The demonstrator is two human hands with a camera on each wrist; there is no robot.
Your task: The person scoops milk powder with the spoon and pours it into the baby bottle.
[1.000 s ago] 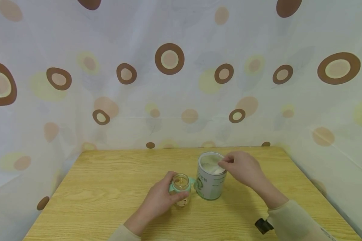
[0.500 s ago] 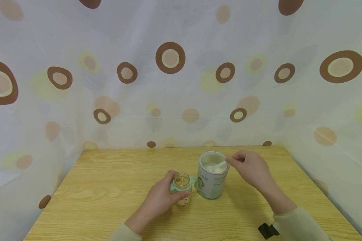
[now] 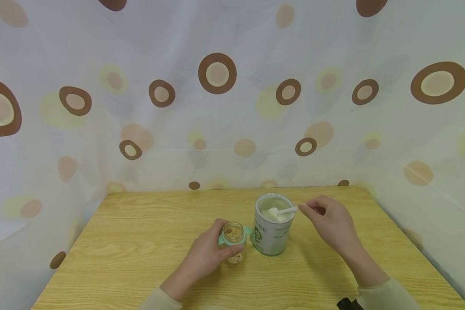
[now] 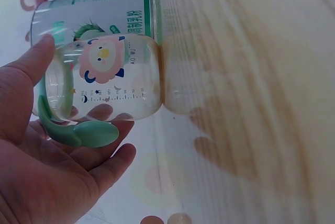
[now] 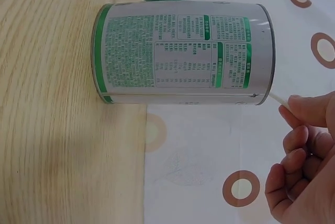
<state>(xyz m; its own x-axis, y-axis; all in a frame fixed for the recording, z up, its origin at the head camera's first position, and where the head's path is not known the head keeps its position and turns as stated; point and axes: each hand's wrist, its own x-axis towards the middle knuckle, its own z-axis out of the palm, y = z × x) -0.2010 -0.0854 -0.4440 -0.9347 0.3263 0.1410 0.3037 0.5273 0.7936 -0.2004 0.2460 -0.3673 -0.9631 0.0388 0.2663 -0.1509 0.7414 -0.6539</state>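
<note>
My left hand (image 3: 207, 254) grips a clear baby bottle (image 4: 110, 77) with mint-green handles, a printed animal and scale marks. It stands upright and uncapped on the table. Just right of it is an open milk powder can (image 3: 271, 237), white and green, with pale powder inside. Thumb and forefinger of my right hand (image 3: 329, 219) pinch the end of a white scoop (image 3: 286, 210). The scoop's handle crosses the can's right rim, and its bowl, heaped with powder, is over the powder inside. In the right wrist view the can (image 5: 183, 54) hides most of the scoop.
The wooden table (image 3: 139, 241) is backed and flanked by a white curtain (image 3: 232, 112) with brown and pastel dots. A black strap-like piece (image 3: 348, 304) sits by my right sleeve at the bottom edge.
My right hand has drawn back to the right, bringing the scoop up from the powder so its bowl and handle now show. My left hand and the bottle stay in place.
</note>
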